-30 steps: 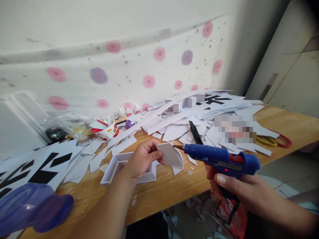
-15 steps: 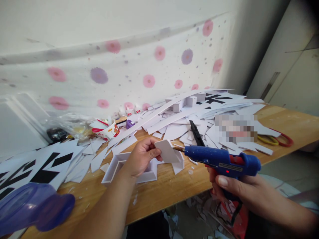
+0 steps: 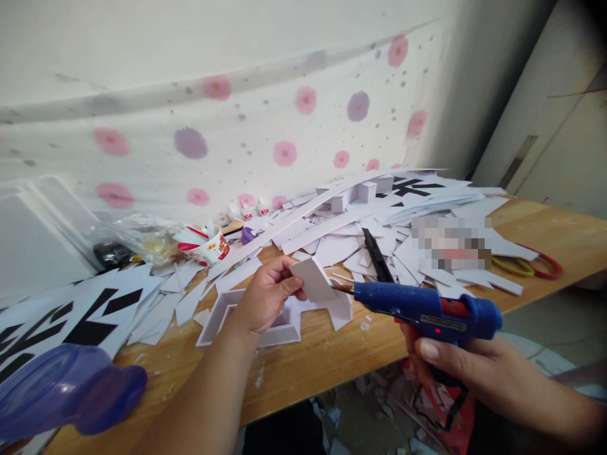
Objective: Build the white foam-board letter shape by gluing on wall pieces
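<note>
My left hand (image 3: 272,292) pinches a small white foam board piece (image 3: 312,280) by its left edge, holding it tilted above the table. In my right hand (image 3: 455,360) is a blue hot glue gun (image 3: 417,309) with a small red light lit on its side. The gun's metal nozzle points left and is at the right edge of the held piece; whether it touches, I cannot tell. Behind and below my left hand, a white box-like foam board letter form (image 3: 279,336) lies on the wooden table, partly hidden by my hand and wrist.
A black utility knife (image 3: 377,256) lies just beyond the gun. White board scraps (image 3: 336,246) are heaped at the back. Scissors with red and yellow handles (image 3: 540,265) lie to the right. A paper cup (image 3: 211,248) stands back left; a purple plastic object (image 3: 71,392) is front left.
The held piece has tilted slightly, its upper edge rising a little and shifting left. The glue gun nozzle stays close to its right edge. The whole view has shifted slightly.
</note>
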`<state>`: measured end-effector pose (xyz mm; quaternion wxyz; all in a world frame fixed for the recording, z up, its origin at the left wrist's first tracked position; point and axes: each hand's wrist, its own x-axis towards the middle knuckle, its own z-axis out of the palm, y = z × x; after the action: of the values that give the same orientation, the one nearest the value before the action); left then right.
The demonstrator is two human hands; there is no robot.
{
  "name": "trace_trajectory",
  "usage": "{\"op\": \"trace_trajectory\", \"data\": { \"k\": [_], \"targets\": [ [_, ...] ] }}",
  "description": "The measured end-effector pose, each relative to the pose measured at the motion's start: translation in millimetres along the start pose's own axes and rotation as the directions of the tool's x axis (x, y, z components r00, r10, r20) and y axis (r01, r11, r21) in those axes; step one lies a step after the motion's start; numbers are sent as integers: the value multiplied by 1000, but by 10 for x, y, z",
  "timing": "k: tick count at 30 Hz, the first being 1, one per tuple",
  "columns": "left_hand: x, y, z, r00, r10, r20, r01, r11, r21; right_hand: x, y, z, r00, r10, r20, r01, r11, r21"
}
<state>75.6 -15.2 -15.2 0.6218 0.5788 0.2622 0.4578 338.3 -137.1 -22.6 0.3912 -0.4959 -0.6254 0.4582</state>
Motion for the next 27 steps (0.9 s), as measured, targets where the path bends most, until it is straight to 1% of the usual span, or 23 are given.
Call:
{"op": "trace_trajectory", "data": {
  "k": [4, 9, 12, 18, 23, 25, 27],
  "targets": [
    [1, 5, -18, 1000, -2, -20, 2, 1000, -12, 1, 1, -6, 1000, -23, -7, 23, 999, 27],
    [-1, 19, -29, 999, 17, -48, -18, 1000, -11, 8, 20, -19, 1000, -7, 30, 6, 1000, 25],
    [-2, 32, -29, 998, 28, -54, -28, 1000, -13, -7, 43, -18, 1000, -3, 17, 2, 1000, 19],
    [12, 25, -45, 999, 29, -38, -28, 1000, 14, -49, 26, -22, 1000, 10, -11, -10, 1000, -9],
    [10, 10, -41, 999, 30, -32, -30, 999, -14, -39, -30, -16, 1000, 7, -8, -7, 1000, -12],
    [4, 1, -47, 999, 27, -46, -29, 999, -29, -33, -25, 5, 1000, 23, -17, -23, 1000, -2],
    [0, -7, -65, 996, 28, -83, -31, 999, -27, -20, -3, 22, 998, 54, -36, -53, 998, 26]
  ]
}}
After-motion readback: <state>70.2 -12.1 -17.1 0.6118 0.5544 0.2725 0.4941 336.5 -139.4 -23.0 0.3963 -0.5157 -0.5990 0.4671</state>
